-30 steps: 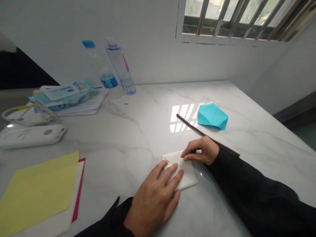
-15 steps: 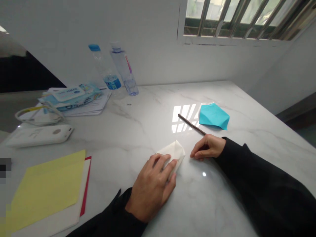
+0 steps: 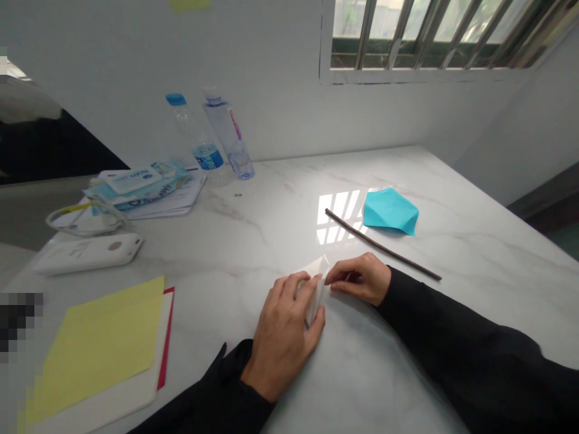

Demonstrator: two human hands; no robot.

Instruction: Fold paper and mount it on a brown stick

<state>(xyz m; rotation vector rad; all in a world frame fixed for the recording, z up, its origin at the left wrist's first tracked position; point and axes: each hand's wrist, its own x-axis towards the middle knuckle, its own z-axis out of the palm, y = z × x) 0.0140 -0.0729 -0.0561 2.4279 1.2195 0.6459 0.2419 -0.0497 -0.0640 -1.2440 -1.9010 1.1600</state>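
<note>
A small folded piece of white paper (image 3: 313, 308) lies on the marble-patterned table, partly hidden under my left hand (image 3: 289, 319). The fingers of that hand curl over the paper, with the thumb along its near right side. My right hand (image 3: 362, 277) is at the paper's right edge, thumb and forefinger drawn together in a pinch on it. Just beyond my right hand, a thin brown stick (image 3: 384, 248) lies slantwise on the table. Behind the stick is a creased turquoise sheet of paper (image 3: 389, 211).
Yellow paper (image 3: 106, 337) lies over white and red sheets at the left. Farther back are a white device (image 3: 90, 253) with a cable, a wipes packet (image 3: 136, 184) on papers, and two plastic bottles (image 3: 208, 158) (image 3: 235, 141) near the wall. A barred window (image 3: 416, 36) is above.
My right hand has moved left from beside the stick to the folded paper's edge. The stick now shows along its whole length. My left hand stays over the paper, and the view has shifted slightly.
</note>
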